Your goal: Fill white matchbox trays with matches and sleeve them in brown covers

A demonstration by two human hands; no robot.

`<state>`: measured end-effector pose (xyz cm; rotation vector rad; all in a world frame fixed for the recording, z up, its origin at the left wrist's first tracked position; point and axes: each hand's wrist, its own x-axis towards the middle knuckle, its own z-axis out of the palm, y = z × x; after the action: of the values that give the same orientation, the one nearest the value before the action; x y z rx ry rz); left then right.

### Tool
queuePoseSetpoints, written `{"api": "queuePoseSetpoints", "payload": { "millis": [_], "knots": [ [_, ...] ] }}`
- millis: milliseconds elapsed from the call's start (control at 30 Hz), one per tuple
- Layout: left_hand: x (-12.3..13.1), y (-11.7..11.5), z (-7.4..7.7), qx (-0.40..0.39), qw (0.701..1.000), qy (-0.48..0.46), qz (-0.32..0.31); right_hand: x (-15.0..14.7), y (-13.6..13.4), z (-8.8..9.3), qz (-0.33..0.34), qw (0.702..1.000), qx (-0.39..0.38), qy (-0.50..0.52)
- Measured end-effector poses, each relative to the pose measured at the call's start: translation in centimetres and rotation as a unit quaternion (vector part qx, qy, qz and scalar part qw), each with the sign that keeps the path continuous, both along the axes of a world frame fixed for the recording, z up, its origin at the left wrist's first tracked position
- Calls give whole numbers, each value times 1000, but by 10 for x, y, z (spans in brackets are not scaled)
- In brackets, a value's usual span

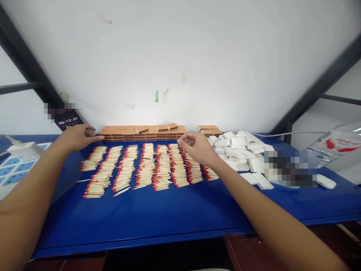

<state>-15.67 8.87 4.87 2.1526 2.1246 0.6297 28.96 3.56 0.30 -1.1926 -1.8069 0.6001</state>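
Observation:
Several rows of red-tipped matches (146, 167) lie spread across the blue table (158, 218). Behind them, against the wall, stands a low stack of brown matchbox sleeves (141, 133). My left hand (79, 136) reaches to the left end of that stack with its fingers stretched out flat, holding nothing. My right hand (196, 146) hovers over the right-hand rows of matches, its fingers curled in a loose pinch; what they hold, if anything, is too small to make out. A heap of white inner trays (239, 148) lies just right of that hand.
A white and blue box (17, 163) sits at the far left. A small black timer display (67, 121) leans against the wall. A white mouse-like object (326, 181) and a clear plastic bag (335, 145) lie at the right. Dark metal frame bars run up both sides.

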Motion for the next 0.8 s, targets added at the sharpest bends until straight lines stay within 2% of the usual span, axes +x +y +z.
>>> {"api": "queuePoseSetpoints", "payload": {
  "millis": [67,167,233,300,400,467,633,800],
  "knots": [
    [-4,-7,9,-85,995,38,24,0,0,0,-1,1000,5,-2],
    [-12,-20,16,-265,961,37,67,1,0,-1,-5,1000,10,-10],
    [-22,-29,14,-307,948,27,78,1,0,-1,-9,1000,10,-20],
    [-36,-37,7,-284,955,44,72,2,0,0,-13,999,16,-27],
    [-56,-49,-7,-194,972,107,73,2,0,0,-10,999,30,-28],
    [-61,-56,-14,-166,979,114,42,2,0,-2,-10,999,33,-36],
    [-49,-64,-18,-155,984,84,28,1,3,-8,-1,998,29,-55],
    [-34,-66,-15,-159,987,31,-20,2,5,-9,-3,998,25,-63]
  ]
}}
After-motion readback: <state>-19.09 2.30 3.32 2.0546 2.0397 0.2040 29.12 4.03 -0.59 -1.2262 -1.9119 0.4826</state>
